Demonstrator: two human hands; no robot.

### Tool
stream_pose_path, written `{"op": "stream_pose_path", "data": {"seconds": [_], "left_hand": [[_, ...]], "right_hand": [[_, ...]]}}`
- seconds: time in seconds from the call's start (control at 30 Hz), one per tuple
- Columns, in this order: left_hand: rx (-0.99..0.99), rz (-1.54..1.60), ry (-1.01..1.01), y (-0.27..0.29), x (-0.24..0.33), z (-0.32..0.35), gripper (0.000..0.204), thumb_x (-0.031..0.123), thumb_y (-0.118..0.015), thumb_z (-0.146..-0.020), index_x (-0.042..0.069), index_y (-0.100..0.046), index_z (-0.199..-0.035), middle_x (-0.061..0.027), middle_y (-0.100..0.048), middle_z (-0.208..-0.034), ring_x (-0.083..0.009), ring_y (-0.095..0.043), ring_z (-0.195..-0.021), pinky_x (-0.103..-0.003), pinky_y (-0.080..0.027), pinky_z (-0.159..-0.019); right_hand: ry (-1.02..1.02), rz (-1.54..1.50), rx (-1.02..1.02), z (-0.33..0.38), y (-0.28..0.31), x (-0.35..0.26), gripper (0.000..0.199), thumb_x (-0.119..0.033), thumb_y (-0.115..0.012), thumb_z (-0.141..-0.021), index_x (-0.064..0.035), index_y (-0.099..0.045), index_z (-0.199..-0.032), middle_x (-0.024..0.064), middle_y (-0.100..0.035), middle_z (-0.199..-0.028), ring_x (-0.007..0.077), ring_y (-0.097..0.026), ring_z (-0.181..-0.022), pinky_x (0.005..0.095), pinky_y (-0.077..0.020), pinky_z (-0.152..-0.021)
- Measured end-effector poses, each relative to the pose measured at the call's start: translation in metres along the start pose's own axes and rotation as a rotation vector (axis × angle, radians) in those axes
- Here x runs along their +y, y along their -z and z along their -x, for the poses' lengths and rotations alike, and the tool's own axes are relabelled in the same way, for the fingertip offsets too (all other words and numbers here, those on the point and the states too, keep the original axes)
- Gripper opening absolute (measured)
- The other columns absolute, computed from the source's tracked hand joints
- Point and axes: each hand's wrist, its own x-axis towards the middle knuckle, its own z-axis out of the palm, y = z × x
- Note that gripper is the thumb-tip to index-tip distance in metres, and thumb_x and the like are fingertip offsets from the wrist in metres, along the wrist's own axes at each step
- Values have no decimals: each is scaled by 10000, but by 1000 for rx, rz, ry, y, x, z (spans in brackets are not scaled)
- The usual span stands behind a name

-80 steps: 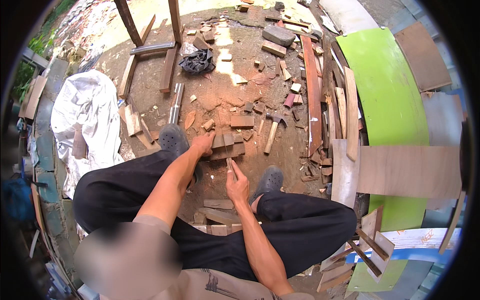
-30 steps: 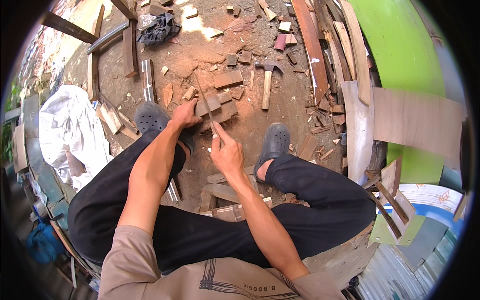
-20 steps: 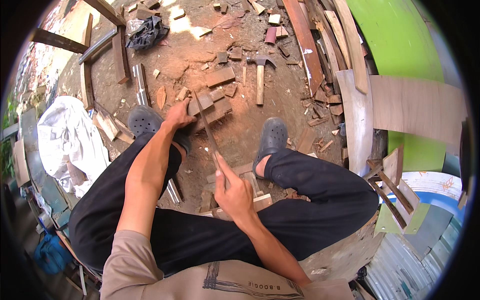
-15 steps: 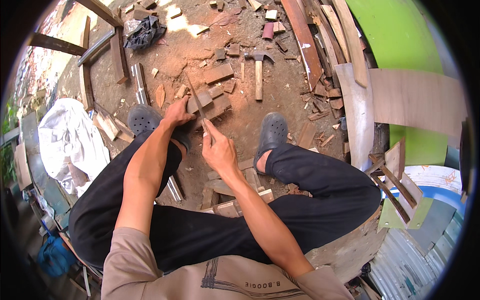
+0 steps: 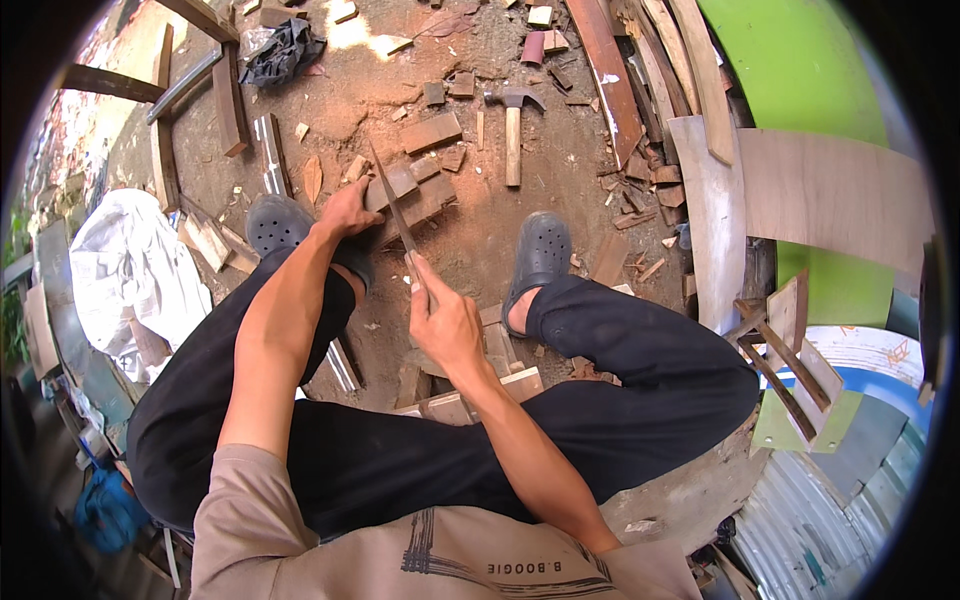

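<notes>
My right hand [image 5: 446, 318] is closed round the handle of a handsaw [image 5: 392, 200], whose narrow blade appears nearly edge-on and points away from me. The blade lies across a brown wood block [image 5: 400, 177]. Pressed on the left end of that block, my left hand [image 5: 348, 208] holds it down, its fingers partly hidden. A second, thicker wood block [image 5: 425, 205] lies under and beside the first, right of the blade. Reddish sawdust covers the ground around them.
A claw hammer [image 5: 513, 145] lies beyond the blocks to the right. Wood offcuts are scattered about, with long boards [image 5: 605, 80] stacked at right. A white sack [image 5: 130, 270] lies at left, and a black plastic bag [image 5: 285, 52] at far left.
My right hand has drawn the handsaw back toward me across the block. My left hand keeps its place on the wood. The whole view has shifted slightly.
</notes>
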Motion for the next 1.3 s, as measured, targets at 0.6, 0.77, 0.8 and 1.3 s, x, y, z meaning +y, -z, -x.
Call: {"op": "stream_pose_path", "data": {"seconds": [0.6, 0.77, 0.8, 1.3], "left_hand": [[80, -42, -53, -16, 8, 20, 764, 277, -824, -698, 129, -506, -1377, -188, -607, -1332, -397, -581, -1242, -489, -475, -1045], [11, -42, 13, 3, 7, 2, 833, 301, -830, -694, 119, -494, -1435, -195, -639, -1320, -394, -602, -1232, -479, -487, -1023], [-24, -38, 29, 6, 7, 0, 866, 307, -830, -690, 127, -478, -1461, -200, -645, -1315, -394, -607, -1228, -478, -487, -1025], [-11, -21, 10, 3, 10, 0, 922, 335, -793, -639, 145, -488, -1487, -241, -691, -1204, -414, -646, -1154, -489, -507, -994]], "right_hand": [[195, -114, 114, 14, -9, 33, 463, -203, -550, -981, -149, -580, -1440, 275, -712, -1005, 486, -683, -906, 512, -549, -795], [152, -37, 103, -1, -18, 21, 463, -206, -546, -983, -143, -578, -1441, 289, -694, -836, 473, -689, -772, 497, -549, -716], [145, -4, 103, -3, -20, 17, 463, -207, -545, -984, -139, -578, -1441, 291, -687, -804, 470, -688, -748, 494, -547, -702], [39, 30, 30, 7, -1, 3, 453, -165, -554, -986, -80, -581, -1430, 292, -690, -959, 415, -727, -865, 466, -551, -716]]}}
